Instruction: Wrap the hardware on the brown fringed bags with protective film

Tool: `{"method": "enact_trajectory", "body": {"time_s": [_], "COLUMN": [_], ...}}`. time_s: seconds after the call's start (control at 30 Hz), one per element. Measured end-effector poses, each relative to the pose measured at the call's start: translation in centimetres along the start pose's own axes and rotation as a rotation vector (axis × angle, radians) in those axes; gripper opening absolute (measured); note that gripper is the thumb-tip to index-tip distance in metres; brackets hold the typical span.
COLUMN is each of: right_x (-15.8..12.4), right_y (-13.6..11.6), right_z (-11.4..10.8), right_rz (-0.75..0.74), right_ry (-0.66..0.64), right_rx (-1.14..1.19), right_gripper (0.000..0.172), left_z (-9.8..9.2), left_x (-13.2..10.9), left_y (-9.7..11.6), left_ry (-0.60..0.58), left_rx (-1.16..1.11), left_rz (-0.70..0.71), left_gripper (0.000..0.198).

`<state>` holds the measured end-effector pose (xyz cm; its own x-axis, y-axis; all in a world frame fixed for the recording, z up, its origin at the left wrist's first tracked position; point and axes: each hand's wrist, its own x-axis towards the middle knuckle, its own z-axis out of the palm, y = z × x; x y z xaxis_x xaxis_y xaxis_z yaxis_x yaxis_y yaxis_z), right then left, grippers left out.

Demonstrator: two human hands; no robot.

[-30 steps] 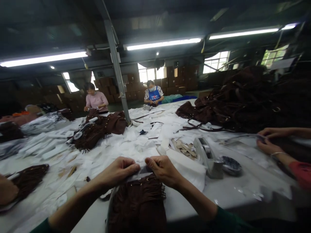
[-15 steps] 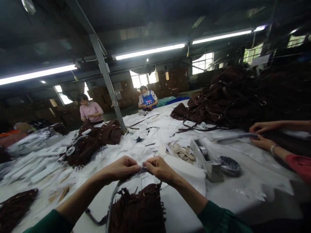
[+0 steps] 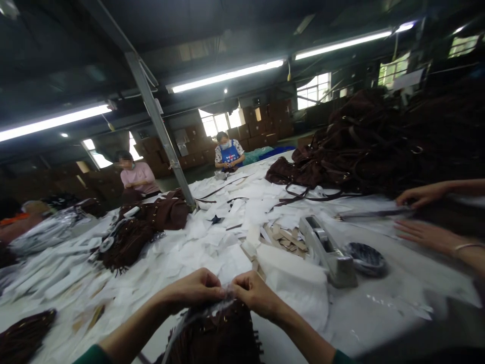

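My left hand and my right hand meet knuckle to knuckle at the near table edge. Both are closed, pinching the top of a clear plastic bag between them. Inside the bag hangs a dark brown fringed bag, reaching down toward me. A stack of white tissue paper lies just right of my right hand.
A metal tape dispenser and a small dark dish sit to the right. Another person's hands work at the right edge beside a big heap of brown bags. White paper sheets cover the table. Two people sit at the far side. A steel post rises mid-table.
My hands have come closer to me and lower, still together on the plastic. The neighbour's hands have spread apart at the right. The view has shifted left and down.
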<state>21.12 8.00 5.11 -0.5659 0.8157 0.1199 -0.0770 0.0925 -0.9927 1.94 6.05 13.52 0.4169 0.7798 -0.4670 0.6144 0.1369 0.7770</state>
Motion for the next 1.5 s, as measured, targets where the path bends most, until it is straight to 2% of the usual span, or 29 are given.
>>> {"method": "enact_trajectory", "body": {"time_s": [0.1, 0.2, 0.27, 0.37, 0.43, 0.5, 0.63, 0.7, 0.77, 0.9, 0.97, 1.03, 1.07, 1.17, 1.23, 1.33, 1.5], "right_x": [-0.1, -1.2, -1.9, -2.2, -2.0, -1.7, -1.7, -1.7, -1.6, -0.8, -0.7, -1.1, -1.5, -2.9, -3.6, -3.8, -3.6], "right_y": [0.3, 3.1, 5.4, 7.8, 8.4, 8.5, 8.3, 8.1, 7.7, 6.6, 6.2, 6.2, 6.4, 7.4, 8.1, 8.7, 8.8], "right_z": [0.2, 0.1, 0.8, 2.5, 3.5, 3.9, 3.0, 2.3, 2.0, 2.2, 2.5, 2.6, 2.7, 2.6, 2.6, 2.5, 2.6], "right_rz": [-0.064, -0.083, -0.053, -0.041, -0.039, -0.006, 0.104, 0.133, 0.146, 0.032, -0.036, -0.039, -0.020, 0.053, 0.073, 0.023, -0.042], "right_ry": [0.077, 0.176, 0.163, 0.176, 0.207, 0.183, 0.082, 0.013, -0.056, -0.079, -0.050, -0.015, 0.009, 0.091, 0.128, 0.101, 0.065], "right_rx": [0.114, 0.211, 0.215, 0.239, 0.346, 0.488, 0.637, 0.576, 0.418, -0.074, -0.219, -0.203, -0.163, -0.072, -0.090, -0.159, -0.274], "right_gripper": [0.047, 0.043, 0.046, 0.040, 0.038, 0.039, 0.046, 0.048, 0.045, 0.026, 0.022, 0.014, 0.019, 0.054, 0.052, 0.048, 0.050], "left_z": [0.2, -0.8, -1.4, -2.1, -2.6, -3.5, -5.3, -5.6, -5.3, -3.0, -1.7, -0.9, -0.6, -0.6, -0.9, -1.1, -0.4], "left_x": [1.1, 1.3, 1.3, 1.4, 1.5, 1.5, 1.6, 1.7, 2.1, 3.4, 4.1, 4.5, 4.7, 4.7, 4.8, 5.0, 5.6], "left_y": [-0.5, -0.8, -0.8, -0.2, 0.2, 0.1, -1.4, -2.3, -2.7, -2.3, -2.0, -2.1, -2.2, -2.9, -3.5, -4.1, -4.1], "left_ry": [0.065, 0.140, 0.118, 0.057, 0.043, 0.032, -0.065, -0.105, -0.142, -0.236, -0.235, -0.204, -0.184, -0.138, -0.146, -0.174, -0.111], "left_rx": [-0.090, -0.115, -0.115, -0.097, -0.030, 0.103, 0.315, 0.310, 0.285, 0.335, 0.372, 0.367, 0.351, 0.288, 0.256, 0.270, 0.474], "left_rz": [0.041, -0.008, -0.029, -0.043, -0.060, -0.067, -0.087, -0.111, -0.124, -0.087, -0.062, -0.043, -0.035, -0.023, -0.037, -0.044, -0.045], "left_gripper": [0.049, 0.047, 0.046, 0.047, 0.049, 0.051, 0.052, 0.051, 0.050, 0.046, 0.046, 0.046, 0.045, 0.043, 0.041, 0.037, 0.026]}}
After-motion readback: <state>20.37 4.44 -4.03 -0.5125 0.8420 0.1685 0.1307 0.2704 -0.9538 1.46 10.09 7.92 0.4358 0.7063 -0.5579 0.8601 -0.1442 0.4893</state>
